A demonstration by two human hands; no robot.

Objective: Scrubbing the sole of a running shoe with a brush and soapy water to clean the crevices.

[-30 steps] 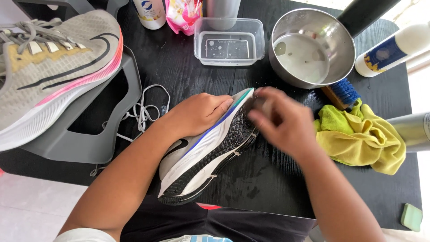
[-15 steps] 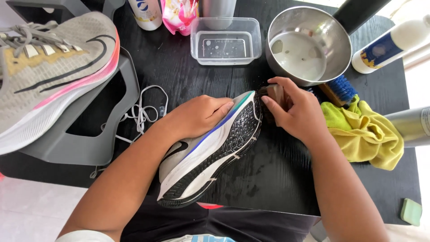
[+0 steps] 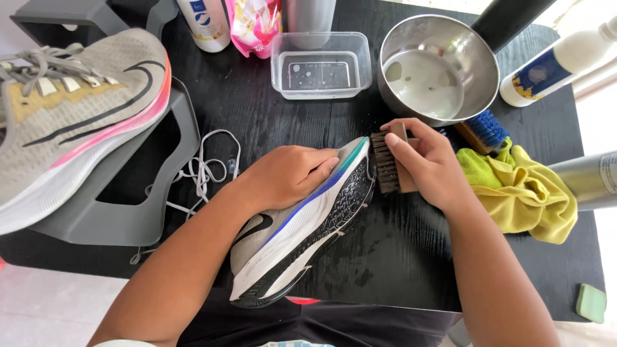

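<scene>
A white and grey running shoe (image 3: 302,238) lies tipped on its side on the black table (image 3: 398,257), its dark patterned sole facing right. My left hand (image 3: 289,173) presses down on the shoe's upper near the toe. My right hand (image 3: 427,164) grips a wooden brush (image 3: 387,162) with dark bristles. The bristles touch the sole's edge at the toe end. Water drops speckle the table around the shoe.
A second grey and pink shoe (image 3: 77,122) rests on a grey stand (image 3: 128,212) at left, with loose white laces (image 3: 202,170) beside it. Behind stand a clear plastic tub (image 3: 321,64), a steel bowl (image 3: 437,67), bottles, a blue brush (image 3: 485,128) and a yellow cloth (image 3: 520,189).
My right hand has moved the brush from over the sole up and right to the toe edge. My left hand has stayed on the shoe.
</scene>
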